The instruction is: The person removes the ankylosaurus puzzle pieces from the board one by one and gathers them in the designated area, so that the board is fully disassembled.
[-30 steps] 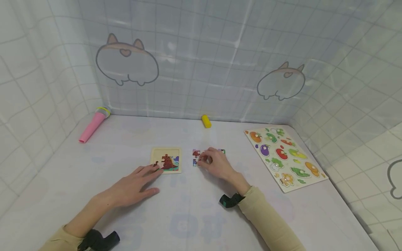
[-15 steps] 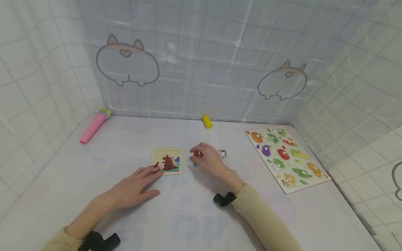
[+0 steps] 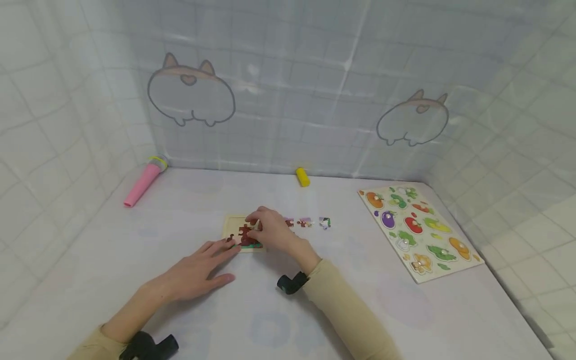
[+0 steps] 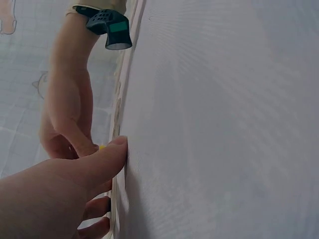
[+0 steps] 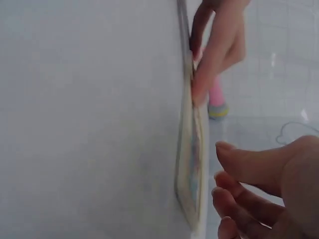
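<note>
A small wooden puzzle board [image 3: 231,226] with a reddish-brown picture lies in the middle of the table in the head view. My left hand [image 3: 198,270] rests at its lower left corner, fingers extended over the rim and thumb apart on the table. Bent over the board's upper right is my right hand [image 3: 274,230], thumb and index tips a little apart above the pieces. In the right wrist view nothing shows between that hand's fingertips [image 5: 224,145]; I cannot tell whether it holds a piece. Loose puzzle pieces [image 3: 306,223] lie in a row right of it.
A vegetable puzzle board [image 3: 420,230] lies at the right. A pink toy microphone [image 3: 144,185] is at the back left, and a yellow cylinder [image 3: 303,177] lies near the back wall. Tiled-print sheets [image 3: 288,90] enclose the table at the back and sides.
My right hand has moved left from the loose pieces to over the puzzle board, uncovering pieces in the row. My left hand stays at the board's corner. The head view has shifted slightly.
</note>
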